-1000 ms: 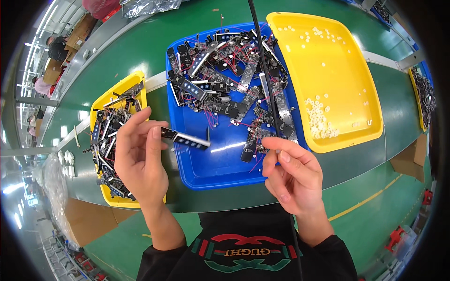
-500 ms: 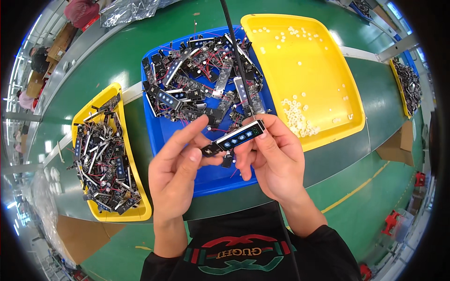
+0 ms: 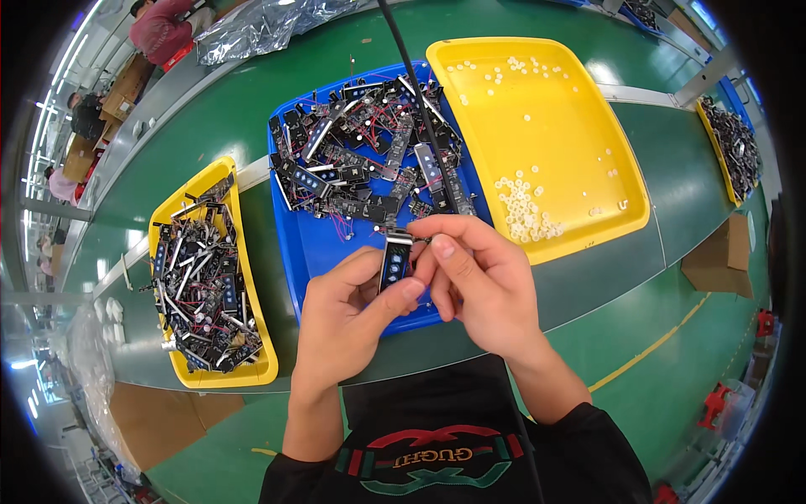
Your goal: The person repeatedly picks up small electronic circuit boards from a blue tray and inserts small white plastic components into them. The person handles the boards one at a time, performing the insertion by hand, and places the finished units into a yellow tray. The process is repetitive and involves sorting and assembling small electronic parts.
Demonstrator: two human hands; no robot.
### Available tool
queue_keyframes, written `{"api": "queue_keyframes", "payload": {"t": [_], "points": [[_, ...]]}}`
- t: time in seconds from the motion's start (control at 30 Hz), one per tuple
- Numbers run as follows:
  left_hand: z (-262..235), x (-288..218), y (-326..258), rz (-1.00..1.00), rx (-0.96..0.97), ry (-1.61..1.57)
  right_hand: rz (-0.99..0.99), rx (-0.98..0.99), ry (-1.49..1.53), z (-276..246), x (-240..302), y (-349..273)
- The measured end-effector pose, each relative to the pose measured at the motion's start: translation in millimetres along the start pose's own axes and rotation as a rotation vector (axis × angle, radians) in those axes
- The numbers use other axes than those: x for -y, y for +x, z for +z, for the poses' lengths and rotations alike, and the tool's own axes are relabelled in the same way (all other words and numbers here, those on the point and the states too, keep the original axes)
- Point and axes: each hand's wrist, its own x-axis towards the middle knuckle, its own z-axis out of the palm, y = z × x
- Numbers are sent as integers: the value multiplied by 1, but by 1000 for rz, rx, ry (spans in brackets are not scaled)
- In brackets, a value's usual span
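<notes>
Head view. We see both hands meeting over the near edge of the blue rectangular plastic tray, which sits on the green work surface. Between them they hold one small black strip-shaped circuit module with blue windows, standing roughly upright and raised above the tray's near wall.

The left hand grips the module's lower part: its thumb lies across the near side and its curled fingers close in behind, so the fingers are narrow and clamped on the part. The right hand pinches the module's upper end, where a small metal fitting shows, between thumb and forefinger; the remaining fingers are folded close beneath. We cannot tell whether the fitting is separate from the module.

The blue tray holds a heap of similar black modules with red and dark wires, piled in its far half; the near half is mostly bare blue floor. A black cable runs down across this heap toward the hands.

To the right of the blue tray, just beside it, lies a large yellow plastic tray containing small white ring-shaped parts, clustered near its front left and scattered elsewhere. To the left, apart from the blue tray, a narrower yellow tray is filled with black modules and metal strips.

At the far right edge we note a brown cardboard box.
</notes>
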Motion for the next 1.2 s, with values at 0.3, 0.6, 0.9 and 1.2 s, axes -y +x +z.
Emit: {"api": "queue_keyframes", "payload": {"t": [0.3,0.6,0.9,1.2], "points": [[-7,6,-4,88,-106,-465,156,68,612,-13,-9,-17],[-4,6,-21,236,-166,-529,236,118,561,4,-13,-22],[-4,10,-17,303,-117,-480,177,121,403,11,-15,-15],[-7,10,2,369,-153,-207,143,71,346,4,-17,-6]]}}
